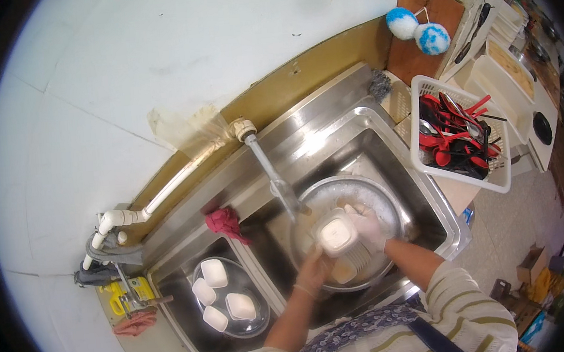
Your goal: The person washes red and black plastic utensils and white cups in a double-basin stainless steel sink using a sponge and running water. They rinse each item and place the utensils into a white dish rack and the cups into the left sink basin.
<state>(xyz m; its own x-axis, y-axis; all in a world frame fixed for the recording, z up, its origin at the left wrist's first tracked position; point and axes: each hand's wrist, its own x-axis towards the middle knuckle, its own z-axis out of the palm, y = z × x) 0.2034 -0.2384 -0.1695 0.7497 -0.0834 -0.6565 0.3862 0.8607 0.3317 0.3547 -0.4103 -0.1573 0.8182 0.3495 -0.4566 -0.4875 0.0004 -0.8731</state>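
Note:
My left hand (315,269) and my right hand (368,226), both in thin clear gloves, hold a white square bowl (336,236) between them, its base turned up towards me. The bowl is over a large round metal basin (395,202) of soapy, cloudy water in the right sink. Below the bowl, a row of stacked white dishes (352,264) leans in the basin. The grey faucet spout (275,181) reaches over the basin's left part. In the left sink, several white bowls (241,306) lie on a round, shiny tray or basin (260,327).
A dark pink cloth (225,224) lies on the sink divider. Right of the sink stands a white plastic basket (420,159) of red and black spoons. A steel scourer (380,85) sits at the back corner. A yellow container (119,302) and a reddish cloth (135,323) are at the far left.

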